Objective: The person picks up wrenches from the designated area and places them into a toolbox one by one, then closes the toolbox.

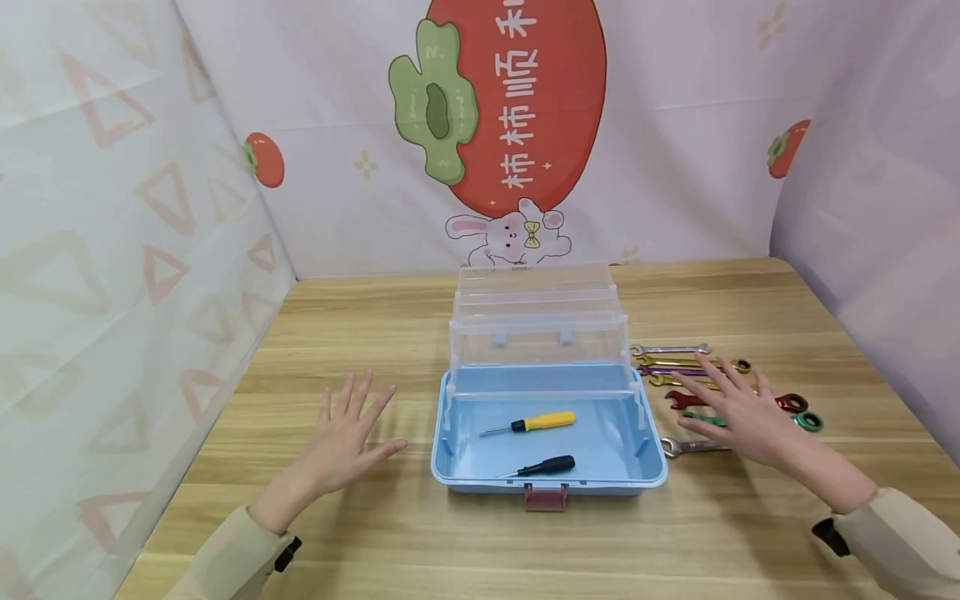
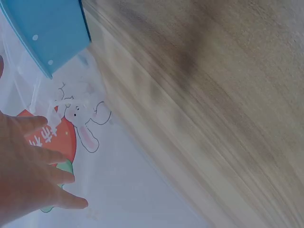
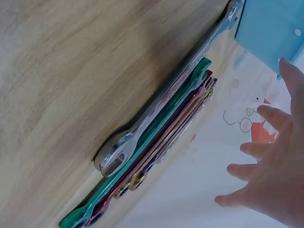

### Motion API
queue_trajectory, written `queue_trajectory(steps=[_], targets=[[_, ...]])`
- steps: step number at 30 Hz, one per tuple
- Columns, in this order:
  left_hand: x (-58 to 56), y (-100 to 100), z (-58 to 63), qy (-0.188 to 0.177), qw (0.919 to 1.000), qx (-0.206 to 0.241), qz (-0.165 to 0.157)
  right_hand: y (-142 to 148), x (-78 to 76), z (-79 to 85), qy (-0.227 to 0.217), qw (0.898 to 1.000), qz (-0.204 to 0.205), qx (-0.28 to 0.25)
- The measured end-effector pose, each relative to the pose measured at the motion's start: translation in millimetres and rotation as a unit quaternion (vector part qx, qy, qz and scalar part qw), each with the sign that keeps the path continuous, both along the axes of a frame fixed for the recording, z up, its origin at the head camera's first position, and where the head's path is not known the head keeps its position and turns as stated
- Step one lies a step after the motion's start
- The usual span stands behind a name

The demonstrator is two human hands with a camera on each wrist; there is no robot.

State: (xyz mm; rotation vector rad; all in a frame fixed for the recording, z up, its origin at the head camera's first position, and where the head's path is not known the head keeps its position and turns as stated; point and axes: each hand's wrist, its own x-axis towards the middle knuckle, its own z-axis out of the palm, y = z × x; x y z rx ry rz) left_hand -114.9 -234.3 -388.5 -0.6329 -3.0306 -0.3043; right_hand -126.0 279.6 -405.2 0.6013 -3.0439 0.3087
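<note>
A light blue toolbox (image 1: 600, 433) with a clear tiered lid (image 1: 540, 342) raised stands mid-table. Inside it lie a yellow-handled screwdriver (image 1: 549, 421) and a black-handled screwdriver (image 1: 555, 465). My left hand (image 1: 348, 442), fingers spread, hovers left of the box, holding nothing. On the other side my right hand (image 1: 750, 417) is spread over a row of wrenches and holds nothing. Among them are a silver wrench (image 3: 161, 99), a green wrench (image 3: 147, 137), a red wrench (image 1: 678, 400) and several gold and purple ones. The right hand partly hides the nearer wrenches in the head view.
The wooden table (image 1: 360, 333) meets a patterned cloth backdrop (image 1: 675, 167) at its far edge, with more cloth at both sides. A reddish latch (image 1: 545, 498) hangs at the toolbox's front. The raised lid leans toward the backdrop.
</note>
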Motion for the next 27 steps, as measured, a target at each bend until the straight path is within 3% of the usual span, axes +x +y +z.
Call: queue_trajectory(steps=[10,15,19,27], targets=[[1.3,4,1.5,-0.015,0.9972,0.072,-0.014,2,-0.1,5.2,-0.023,0.999,0.021,-0.041],[1.0,10,1.0,0.001,0.9927,0.114,-0.038,4,0.2,4.1,0.017,0.997,0.047,-0.057],[1.0,14,1.0,-0.010,0.9871,0.155,-0.037,5,0.7,2.1,0.039,0.994,0.055,-0.083],[-0.3,26,-4.4,-0.073,0.9680,0.240,-0.011,8,1.4,0.9,0.014,0.990,0.043,-0.130]])
